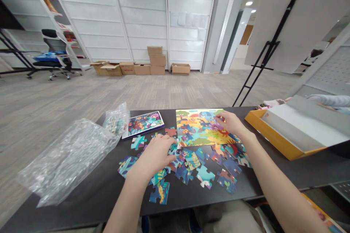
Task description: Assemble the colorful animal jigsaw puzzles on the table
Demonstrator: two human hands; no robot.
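My left hand [157,151] is spread over a loose heap of jigsaw puzzle pieces [183,174], thumb and forefinger apart and fingertips among the pieces. At the far side of the table lies a colourful jigsaw picture [198,140] with animals, trees and a yellow ground. My right hand [229,121] reaches over its upper right part, with thumb and fingers pinched together at the picture's surface. Whatever is between those fingertips, if anything, is too small to make out. A turquoise piece with a white shape [205,177] lies apart near the front.
A flat box or card with a bright picture [144,123] lies behind the heap. Crumpled clear plastic bags [73,156] cover the table's left side. To the right stands an open yellow box [284,140] with a grey-white lid. Beyond are cardboard boxes [142,69] and an easel [262,56].
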